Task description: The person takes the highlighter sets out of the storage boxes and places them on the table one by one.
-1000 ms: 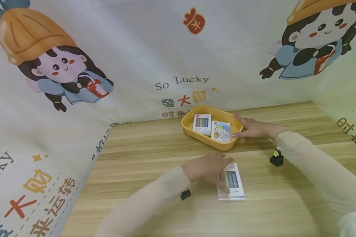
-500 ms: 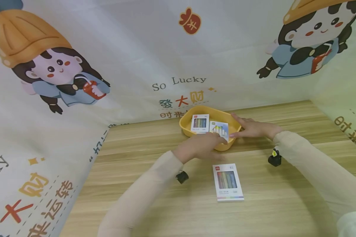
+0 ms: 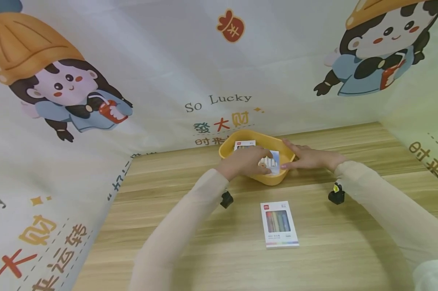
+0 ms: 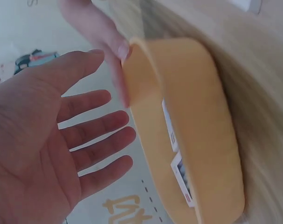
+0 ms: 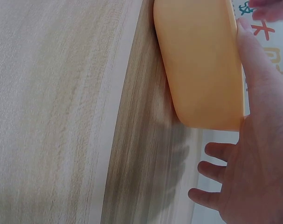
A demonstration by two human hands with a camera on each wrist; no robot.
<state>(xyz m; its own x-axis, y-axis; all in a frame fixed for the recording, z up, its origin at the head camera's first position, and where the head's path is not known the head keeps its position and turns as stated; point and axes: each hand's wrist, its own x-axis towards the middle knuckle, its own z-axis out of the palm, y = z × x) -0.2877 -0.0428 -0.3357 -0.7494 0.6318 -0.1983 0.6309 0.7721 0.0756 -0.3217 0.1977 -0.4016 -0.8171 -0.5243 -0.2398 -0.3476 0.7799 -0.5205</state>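
My left hand hovers over the yellow plastic basket, fingers spread and holding nothing in the left wrist view. Below it in the basket lies a pale box with white sticks pictured on it. Beside that is a white crayon box, partly hidden by the hand. My right hand holds the basket's right end, its thumb over the rim and its index finger at the far corner. Another white crayon box, its window showing coloured sticks, lies flat on the table in front of the basket.
The wood-grain table ends at a white printed cloth behind the basket. More cloth hangs at both sides. Small black wrist cameras, such as the right one, hang below the sleeves.
My left hand has moved from the crayon box on the table up and away to above the basket. That box stays on the table. The right hand keeps its place on the basket.
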